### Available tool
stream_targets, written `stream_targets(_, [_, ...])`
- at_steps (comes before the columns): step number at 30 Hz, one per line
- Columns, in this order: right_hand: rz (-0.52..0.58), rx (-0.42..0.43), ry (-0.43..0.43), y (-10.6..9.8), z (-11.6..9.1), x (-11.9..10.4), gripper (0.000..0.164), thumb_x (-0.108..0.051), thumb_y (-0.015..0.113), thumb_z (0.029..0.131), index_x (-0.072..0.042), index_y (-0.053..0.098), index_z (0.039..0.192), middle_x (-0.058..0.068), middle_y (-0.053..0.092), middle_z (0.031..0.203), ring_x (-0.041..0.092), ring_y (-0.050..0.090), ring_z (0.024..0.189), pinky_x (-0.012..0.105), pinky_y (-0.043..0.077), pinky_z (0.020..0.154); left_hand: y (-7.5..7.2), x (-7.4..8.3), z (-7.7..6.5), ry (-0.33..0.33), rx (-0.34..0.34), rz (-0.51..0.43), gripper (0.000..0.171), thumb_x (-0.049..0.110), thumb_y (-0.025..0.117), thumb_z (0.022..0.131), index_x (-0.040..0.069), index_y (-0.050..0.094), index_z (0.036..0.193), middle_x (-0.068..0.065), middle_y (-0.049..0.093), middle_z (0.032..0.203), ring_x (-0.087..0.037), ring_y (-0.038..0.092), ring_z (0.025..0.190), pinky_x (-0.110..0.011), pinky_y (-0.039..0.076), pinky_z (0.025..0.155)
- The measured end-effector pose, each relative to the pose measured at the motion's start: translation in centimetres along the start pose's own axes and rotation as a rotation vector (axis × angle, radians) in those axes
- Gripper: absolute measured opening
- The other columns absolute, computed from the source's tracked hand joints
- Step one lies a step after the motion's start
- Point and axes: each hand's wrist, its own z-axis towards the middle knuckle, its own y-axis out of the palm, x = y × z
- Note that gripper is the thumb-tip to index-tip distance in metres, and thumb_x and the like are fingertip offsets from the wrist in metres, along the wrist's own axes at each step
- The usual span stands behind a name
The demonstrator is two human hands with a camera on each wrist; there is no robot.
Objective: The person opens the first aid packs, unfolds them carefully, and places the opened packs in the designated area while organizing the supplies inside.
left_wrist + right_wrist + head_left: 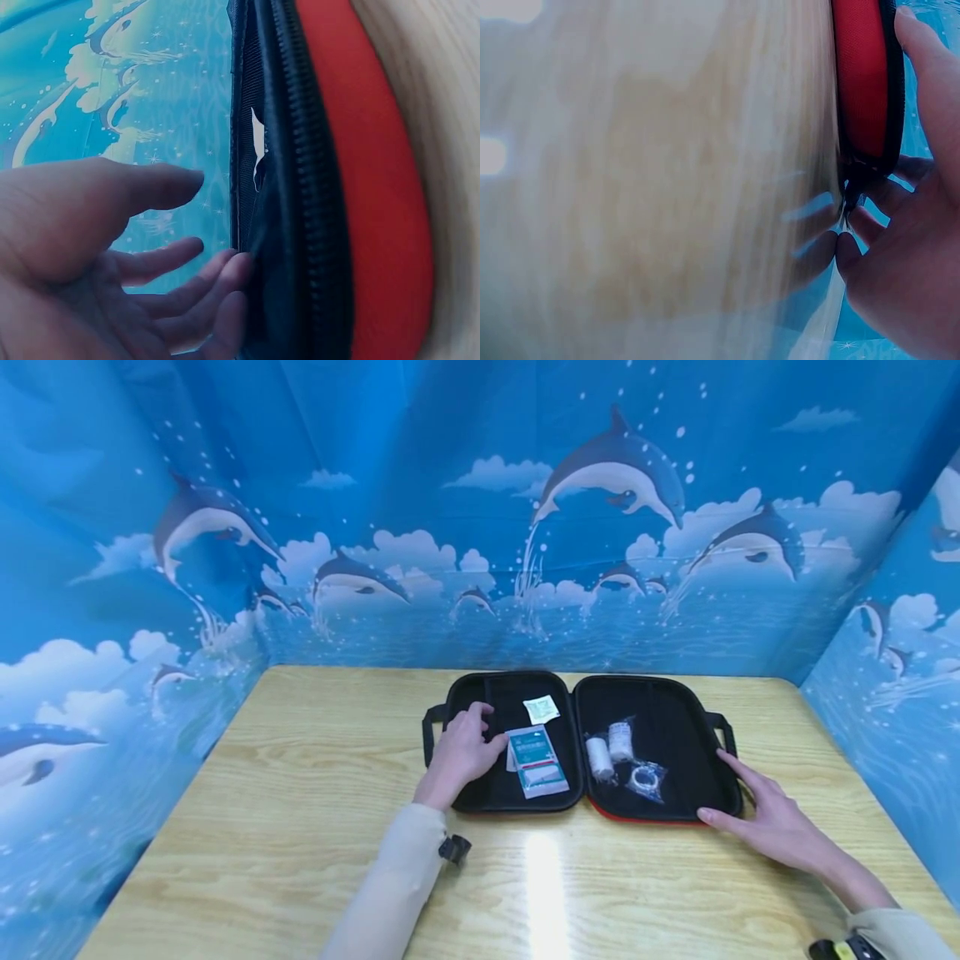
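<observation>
A black-lined zip case (pixel 678 777) with a red outside lies spread flat in two halves on the table. Over its left half is my left hand (pixel 463 747), fingers loosely bent and nothing between them in the left wrist view. Right of its thumb lie a green-and-white packet (pixel 537 760) and a small pale green sachet (pixel 542 710). My right hand (pixel 780 827) rests at the near right corner of the case, thumb at the front edge and fingers near the side handle (pixel 722 731). The right wrist view shows its thumb along the rim of the red shell (pixel 864 75).
The right half holds two white wrapped rolls, one roll (pixel 599 757) beside the other roll (pixel 620 741), and a clear bag with a white ring-shaped item (pixel 646 779). Another handle (pixel 431 731) sticks out at the left. Behind the wooden table (pixel 300 777) hangs a blue dolphin curtain (pixel 420 568).
</observation>
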Motion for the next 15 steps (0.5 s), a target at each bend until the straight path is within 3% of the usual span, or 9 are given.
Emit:
stream_targets(7, [0.009, -0.008, -0.008, -0.2, 0.0, -0.1, 0.095, -0.049, 0.067, 0.084, -0.025, 0.007, 0.154, 0.037, 0.024, 0.147, 0.061, 0.026, 0.126, 0.073, 0.031, 0.085, -0.1, 0.9, 1.5, 0.089, -0.012, 0.007, 0.041, 0.035, 0.063, 0.089, 0.020, 0.054, 0.126, -0.004, 0.060, 0.115, -0.020, 0.058, 0.101, -0.041, 0.050, 0.087])
stream_targets(15, [0.011, -0.005, -0.022, -0.2, 0.0, 0.0, 0.095, -0.047, 0.067, 0.084, -0.025, 0.007, 0.154, 0.036, 0.024, 0.147, 0.060, 0.027, 0.127, 0.073, 0.030, 0.086, 0.2, 2.4, 3.1, 0.139, -0.127, -0.019, 0.040, 0.036, 0.063, 0.089, 0.021, 0.055, 0.125, -0.003, 0.061, 0.116, -0.019, 0.058, 0.102, -0.040, 0.050, 0.089])
